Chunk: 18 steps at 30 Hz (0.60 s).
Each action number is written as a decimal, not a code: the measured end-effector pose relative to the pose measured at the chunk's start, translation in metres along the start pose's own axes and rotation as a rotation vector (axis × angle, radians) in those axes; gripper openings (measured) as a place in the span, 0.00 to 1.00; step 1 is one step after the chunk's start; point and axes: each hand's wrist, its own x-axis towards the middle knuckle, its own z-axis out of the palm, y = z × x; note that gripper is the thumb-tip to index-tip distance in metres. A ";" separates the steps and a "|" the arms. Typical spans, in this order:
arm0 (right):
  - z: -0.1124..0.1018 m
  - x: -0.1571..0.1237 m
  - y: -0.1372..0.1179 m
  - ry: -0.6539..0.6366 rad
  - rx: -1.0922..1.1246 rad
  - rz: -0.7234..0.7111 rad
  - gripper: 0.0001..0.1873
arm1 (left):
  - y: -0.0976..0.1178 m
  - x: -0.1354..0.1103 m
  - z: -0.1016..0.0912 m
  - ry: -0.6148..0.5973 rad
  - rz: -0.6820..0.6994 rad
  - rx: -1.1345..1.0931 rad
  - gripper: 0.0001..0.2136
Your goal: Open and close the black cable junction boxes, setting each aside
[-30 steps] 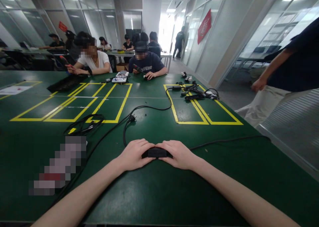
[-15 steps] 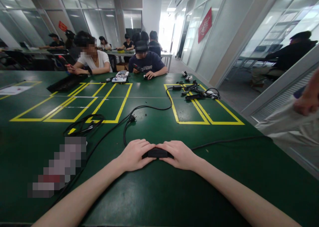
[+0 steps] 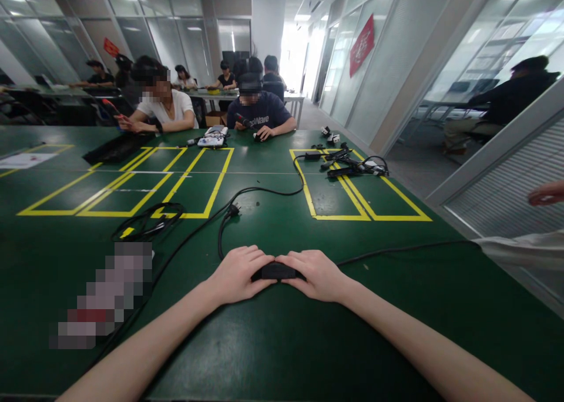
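Both of my hands grip a black power adapter (image 3: 278, 271) on the green table (image 3: 264, 343). My left hand (image 3: 242, 274) is closed around its left end, and my right hand (image 3: 316, 274) around its right end, thumbs on the near side. The index fingertips nearly meet above it, and the palms hide both ends. A black cord with a plug (image 3: 233, 210) comes out behind my left hand. From behind my right hand another black cable (image 3: 405, 250) runs off to the right edge of the table.
A coiled black cable (image 3: 150, 223) and a blurred-out long object (image 3: 110, 290) lie at left. Yellow tape frames (image 3: 339, 218) mark the table. More adapters and cables (image 3: 348, 162) lie at far right. Two people (image 3: 264, 111) sit opposite; a person's hand (image 3: 549, 193) shows at right.
The person at the right edge has moved further out of view to the right. My hands and the power adapter have stayed in place.
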 end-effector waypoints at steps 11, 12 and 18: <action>-0.015 0.001 -0.007 -0.057 0.622 0.245 0.24 | 0.000 -0.001 0.001 -0.027 0.061 0.144 0.19; -0.017 0.001 -0.008 -0.071 0.716 0.282 0.22 | 0.000 -0.001 0.002 -0.027 0.069 0.156 0.19; -0.020 0.004 -0.006 -0.023 0.926 0.406 0.19 | 0.002 0.000 0.000 0.069 0.090 0.178 0.18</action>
